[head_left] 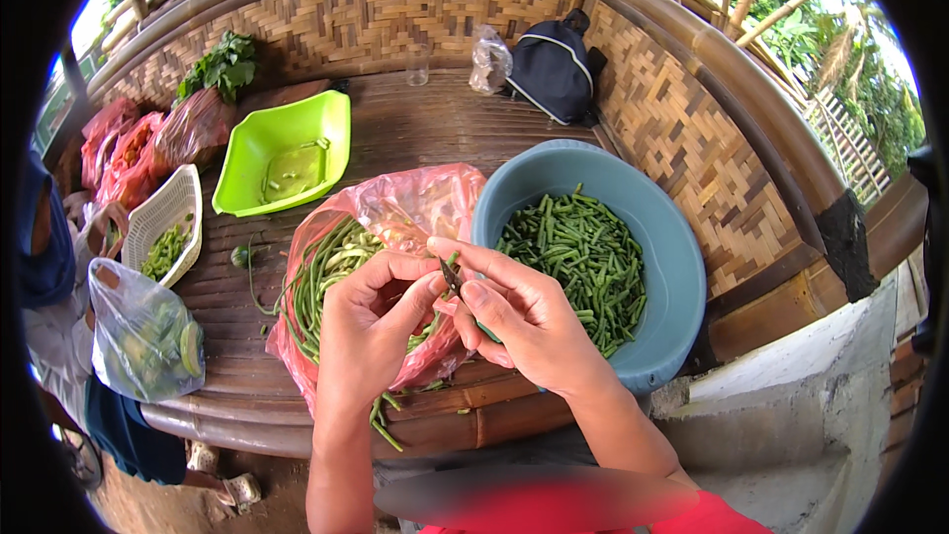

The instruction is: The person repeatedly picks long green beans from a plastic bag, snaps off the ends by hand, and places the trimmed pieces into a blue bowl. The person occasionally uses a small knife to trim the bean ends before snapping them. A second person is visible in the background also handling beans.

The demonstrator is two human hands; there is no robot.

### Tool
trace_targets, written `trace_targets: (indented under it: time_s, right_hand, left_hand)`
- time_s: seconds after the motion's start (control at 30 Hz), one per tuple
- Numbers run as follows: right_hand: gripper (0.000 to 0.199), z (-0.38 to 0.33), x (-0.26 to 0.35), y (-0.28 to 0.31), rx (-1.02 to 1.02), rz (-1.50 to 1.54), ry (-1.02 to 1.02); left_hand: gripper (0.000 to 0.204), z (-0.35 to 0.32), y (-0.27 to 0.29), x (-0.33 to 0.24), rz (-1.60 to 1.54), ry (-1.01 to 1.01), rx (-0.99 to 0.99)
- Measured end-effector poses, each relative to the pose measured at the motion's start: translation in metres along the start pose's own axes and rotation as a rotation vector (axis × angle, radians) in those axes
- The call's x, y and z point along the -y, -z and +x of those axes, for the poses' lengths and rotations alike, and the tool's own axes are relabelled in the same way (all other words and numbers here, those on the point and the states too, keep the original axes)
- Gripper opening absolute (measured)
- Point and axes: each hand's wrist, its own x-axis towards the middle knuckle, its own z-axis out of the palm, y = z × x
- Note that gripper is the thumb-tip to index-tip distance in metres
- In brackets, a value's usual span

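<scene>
Green beans (583, 257) fill a blue basin (682, 277); pink bag (415, 203), lime tray (257, 153), woven tan wall (395, 15).

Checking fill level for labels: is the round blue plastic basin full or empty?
Partly full. The round blue plastic basin holds a heap of cut green bean pieces over its bottom; the inner wall above them is bare.

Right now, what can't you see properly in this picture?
Head view only:
- What the right hand and left hand pinch between them: a small dark thing, mostly hidden by the fingertips.
- The lower beans in the pink bag: covered by both hands.
- The clear bag's contents: blurred by plastic.
- The person at the left edge: cut off by the frame.
</scene>
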Motion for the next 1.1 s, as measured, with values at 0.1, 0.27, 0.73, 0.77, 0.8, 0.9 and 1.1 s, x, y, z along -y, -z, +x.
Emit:
trace_targets:
  time_s: [0.1,0.27,0.73,0.77,0.8,0.9,1.1]
  right_hand:
    - [0.038,-0.005,0.025,0.023,-0.091,-0.087,0.036]
    - [0.036,-0.009,0.076,0.063,-0.269,-0.145,0.211]
    - [0.047,0.035,0.027,0.173,-0.267,-0.262,-0.007]
    - [0.047,0.035,0.021,0.174,-0.256,-0.276,0.007]
    - [0.048,0.035,0.016,0.175,-0.269,-0.287,-0.005]
    - [0.050,0.034,0.006,0.175,-0.277,-0.299,-0.017]
    - [0.048,0.034,-0.002,0.179,-0.257,-0.273,-0.076]
  left_hand:
    - [0.009,0.019,-0.027,-0.013,0.014,0.010,0.142]
    - [0.019,0.071,-0.076,-0.028,-0.075,-0.037,0.402]
    - [0.017,0.157,-0.109,0.094,0.077,0.004,0.395]
    - [0.017,0.157,-0.108,0.100,0.145,0.043,0.392]
    - [0.016,0.156,-0.108,0.105,0.073,-0.015,0.375]
    - [0.014,0.154,-0.107,0.110,0.019,-0.042,0.375]
    - [0.018,0.151,-0.109,0.106,0.131,-0.033,0.437]
